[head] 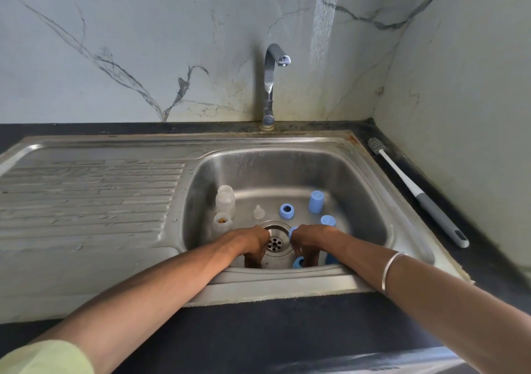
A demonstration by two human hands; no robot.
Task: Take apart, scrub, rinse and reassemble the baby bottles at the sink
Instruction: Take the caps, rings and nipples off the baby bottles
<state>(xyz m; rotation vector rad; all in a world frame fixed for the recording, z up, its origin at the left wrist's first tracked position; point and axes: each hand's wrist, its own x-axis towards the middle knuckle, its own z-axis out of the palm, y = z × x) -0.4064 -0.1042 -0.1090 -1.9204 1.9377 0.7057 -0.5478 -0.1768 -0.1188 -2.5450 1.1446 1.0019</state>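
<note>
Both my hands reach down into the steel sink (pixel 373 201), close to its front wall. My left hand (pixel 251 243) points its fingers downward left of the drain (pixel 275 241); whatever is under them is hidden. My right hand (pixel 309 241) is bent down right of the drain, and its fingertips pinch a blue collar ring (pixel 298 262). Further back in the basin stand a clear bottle (pixel 225 200), a second bottle (pixel 222 223) with orange residue inside, a clear nipple (pixel 259 212), another blue ring (pixel 286 210) and two blue caps (pixel 316 201) (pixel 328 220).
A white-and-grey bottle brush (pixel 416 190) lies on the dark counter right of the sink. The tap (pixel 271 83) stands behind the basin with no water running. A ribbed drainboard (pixel 86 195) stretches to the left. Another blue piece (pixel 331 258) shows beside my right wrist.
</note>
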